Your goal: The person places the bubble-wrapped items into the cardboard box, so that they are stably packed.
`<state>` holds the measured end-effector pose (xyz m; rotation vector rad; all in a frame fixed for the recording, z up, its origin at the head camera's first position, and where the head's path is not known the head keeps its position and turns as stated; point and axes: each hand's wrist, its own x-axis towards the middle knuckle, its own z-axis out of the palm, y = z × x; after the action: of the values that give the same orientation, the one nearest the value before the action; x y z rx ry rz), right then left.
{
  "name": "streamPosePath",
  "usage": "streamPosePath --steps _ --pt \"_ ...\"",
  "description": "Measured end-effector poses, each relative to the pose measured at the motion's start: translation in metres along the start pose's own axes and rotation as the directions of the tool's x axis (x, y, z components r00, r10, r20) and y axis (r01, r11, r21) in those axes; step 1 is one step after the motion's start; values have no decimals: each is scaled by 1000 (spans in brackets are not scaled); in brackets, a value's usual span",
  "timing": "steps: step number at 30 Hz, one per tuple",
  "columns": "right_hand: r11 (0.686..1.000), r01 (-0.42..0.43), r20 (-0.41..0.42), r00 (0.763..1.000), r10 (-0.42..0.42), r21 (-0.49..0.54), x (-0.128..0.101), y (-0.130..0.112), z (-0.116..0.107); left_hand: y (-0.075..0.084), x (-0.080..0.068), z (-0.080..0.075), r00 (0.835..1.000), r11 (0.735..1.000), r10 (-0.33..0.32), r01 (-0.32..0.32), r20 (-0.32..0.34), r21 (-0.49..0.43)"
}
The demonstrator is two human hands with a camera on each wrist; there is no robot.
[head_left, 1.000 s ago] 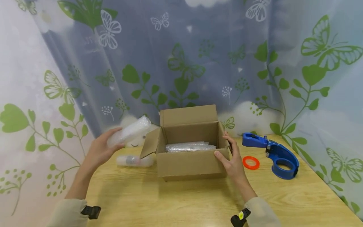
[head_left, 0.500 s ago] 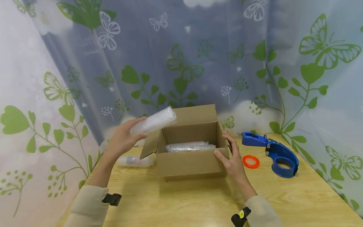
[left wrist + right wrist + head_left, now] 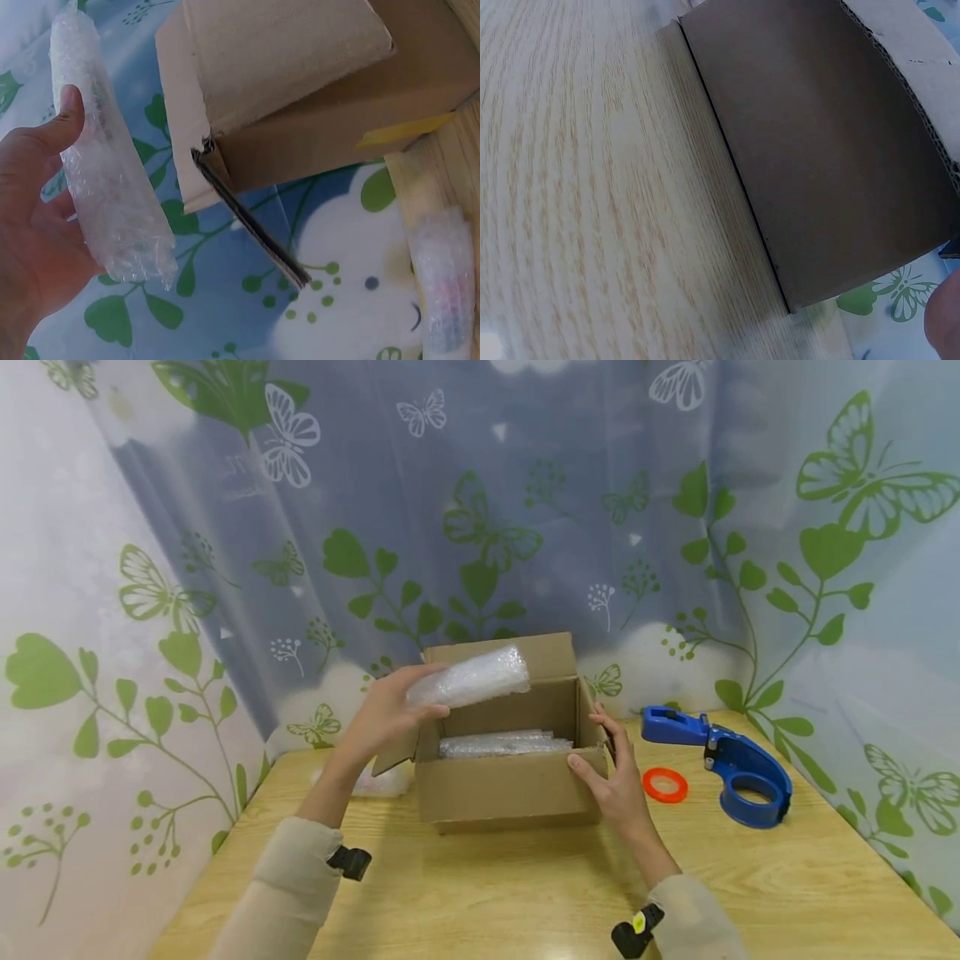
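My left hand (image 3: pixel 386 710) grips a bubble-wrapped bundle (image 3: pixel 480 677) by its near end, with the far end over the opening of a cardboard box (image 3: pixel 510 789). Seen from the left wrist, the thumb lies along the wrapped bundle (image 3: pixel 112 172), and what is inside the wrap is blurred. More bubble-wrapped packing (image 3: pixel 502 745) lies inside the box, whose back and left flaps stand out. My right hand (image 3: pixel 618 789) holds the box at its front right corner, thumb on the front rim and fingers along the right side.
Left of the box, a second bubble-wrapped bundle (image 3: pixel 444 289) lies on the wooden table (image 3: pixel 487 893), partly hidden by the left arm in the head view. To the right are an orange-red ring (image 3: pixel 665 785) and a blue tape dispenser (image 3: pixel 750 785). A patterned curtain (image 3: pixel 405 510) hangs behind.
The left hand has carried the bubble-wrapped bundle rightward from beside the box to over its opening. The right hand keeps its hold on the box corner.
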<state>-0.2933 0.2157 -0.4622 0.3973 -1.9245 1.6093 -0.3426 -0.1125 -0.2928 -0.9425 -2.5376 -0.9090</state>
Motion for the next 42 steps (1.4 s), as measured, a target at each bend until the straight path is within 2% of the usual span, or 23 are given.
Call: streamPosePath --steps 9,15,21,28,36,42 --pt "1000 8 4 1000 -8 1 -1 1 -1 4 16 18 996 995 -56 61 69 -74" --pt "1000 -1 1 1000 1 1 -1 3 -3 5 25 29 993 994 -53 62 102 -86" --pt "1000 5 3 1000 -5 7 -1 3 -3 3 30 40 989 990 -74 88 128 -108" --pt "1000 17 3 1000 -17 15 -1 3 -2 -7 37 52 989 993 -43 58 140 -100" --pt "999 21 3 1000 -21 34 -1 5 0 -15 39 64 979 992 -64 83 191 -93" --pt "999 24 -7 1000 -24 34 1 3 -1 -18 43 74 986 995 -6 23 169 -99"
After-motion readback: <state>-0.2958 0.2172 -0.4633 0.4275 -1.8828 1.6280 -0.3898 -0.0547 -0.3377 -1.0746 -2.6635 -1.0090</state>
